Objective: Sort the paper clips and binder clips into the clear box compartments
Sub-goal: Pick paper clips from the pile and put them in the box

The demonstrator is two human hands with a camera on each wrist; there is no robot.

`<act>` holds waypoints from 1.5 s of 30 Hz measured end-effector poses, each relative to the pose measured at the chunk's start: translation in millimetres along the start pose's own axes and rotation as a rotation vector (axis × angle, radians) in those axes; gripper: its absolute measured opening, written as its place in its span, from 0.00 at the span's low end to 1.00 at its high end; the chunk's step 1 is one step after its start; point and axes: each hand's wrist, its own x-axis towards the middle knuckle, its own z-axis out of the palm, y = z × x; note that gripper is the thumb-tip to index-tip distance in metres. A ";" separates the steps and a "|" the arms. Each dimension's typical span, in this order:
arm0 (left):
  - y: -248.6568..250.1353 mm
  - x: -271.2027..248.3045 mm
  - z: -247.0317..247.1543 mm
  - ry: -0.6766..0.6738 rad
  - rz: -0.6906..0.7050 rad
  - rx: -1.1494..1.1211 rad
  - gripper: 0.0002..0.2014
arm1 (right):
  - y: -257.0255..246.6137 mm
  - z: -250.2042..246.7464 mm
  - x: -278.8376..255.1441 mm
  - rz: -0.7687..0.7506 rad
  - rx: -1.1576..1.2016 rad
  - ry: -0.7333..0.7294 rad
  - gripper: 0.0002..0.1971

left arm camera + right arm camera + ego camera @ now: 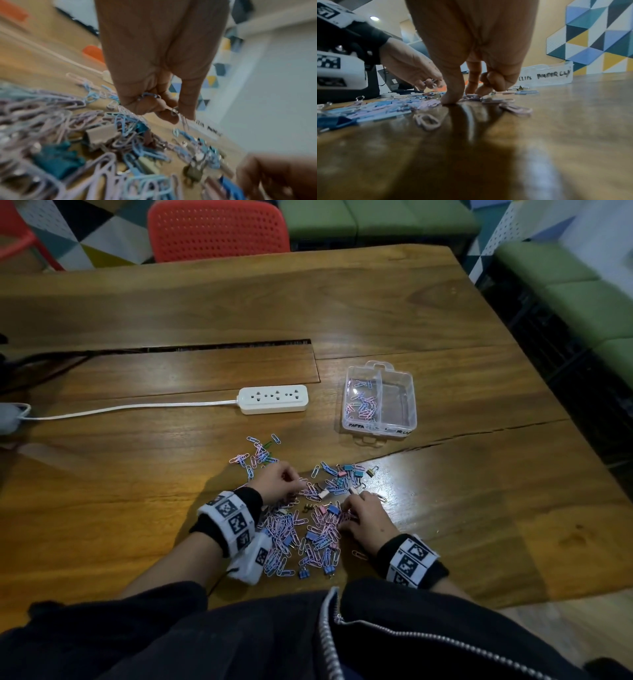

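Observation:
A heap of pink and blue paper clips (291,529) mixed with small binder clips (349,472) lies on the wooden table in front of me. My left hand (281,482) hovers at the heap's upper left, its curled fingers (154,106) holding a few paper clips (149,95). My right hand (364,513) is down on the heap's right side. Its thumb (451,99) presses the table and its forefinger closes on a pink paper clip (473,96) lying flat. The clear box (413,405) stands further back on the right. Its left compartment holds paper clips (363,405); nothing shows in the right one.
A white power strip (273,399) with its cable lies behind the heap to the left. A dark slot (226,347) runs across the table further back. A crack (479,433) crosses the wood right of the heap. A red chair (219,229) stands beyond the far edge.

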 end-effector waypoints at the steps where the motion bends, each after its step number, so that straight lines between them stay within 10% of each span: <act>1: 0.3 -0.4 -4.2 -0.008 -0.006 -0.106 0.09 | -0.2 0.4 0.7 -0.033 -0.025 0.004 0.14; 15: 5.5 5.3 -3.0 -0.044 -0.144 -0.862 0.13 | 2.5 1.6 2.6 -0.046 -0.001 -0.064 0.10; 28: 12.4 14.8 19.1 0.016 0.122 0.623 0.19 | 18.5 -34.3 -7.3 0.205 0.935 -0.187 0.10; 34: 7.0 14.0 26.9 -0.030 0.203 0.928 0.13 | 26.4 -34.5 -3.6 0.219 1.277 -0.099 0.12; 41: 2.5 8.2 27.5 -0.050 0.233 0.994 0.15 | 41.9 -30.9 11.6 0.266 0.596 0.157 0.14; 45: 6.5 8.8 21.9 -0.096 0.149 0.581 0.09 | 47.3 -27.3 18.5 0.151 0.241 0.215 0.07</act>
